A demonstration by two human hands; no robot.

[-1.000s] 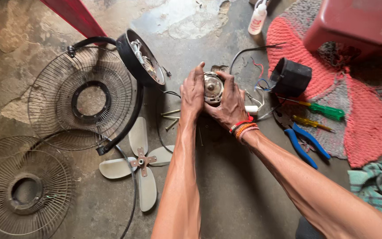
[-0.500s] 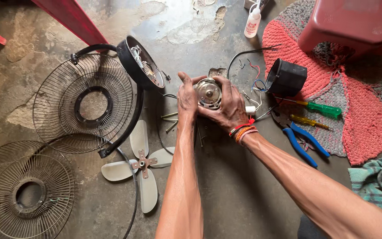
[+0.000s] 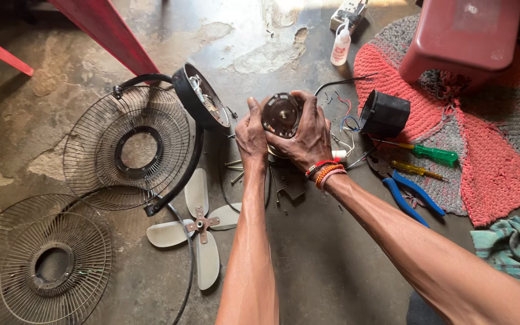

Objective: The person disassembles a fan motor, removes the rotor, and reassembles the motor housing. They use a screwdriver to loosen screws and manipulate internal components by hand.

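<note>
Lying on a stained, cracked concrete floor (image 3: 308, 259): 2 wire fan guards (image 3: 124, 144) at left, a red-and-grey woven mat (image 3: 501, 162) at right with a red plastic stool (image 3: 464, 36) on its far part. Near centre, a pale 4-blade fan blade (image 3: 197, 225). Holding a round fan motor (image 3: 281, 114) between them, just above the floor at centre: left hand (image 3: 251, 135) and right hand (image 3: 308, 138), both wrapped closed around its sides. Right of those, a black housing cup (image 3: 386, 113), contents hidden; blue-handled pliers (image 3: 407, 195), a green screwdriver (image 3: 431, 153). Far off, a small white bottle (image 3: 340, 45).
</note>
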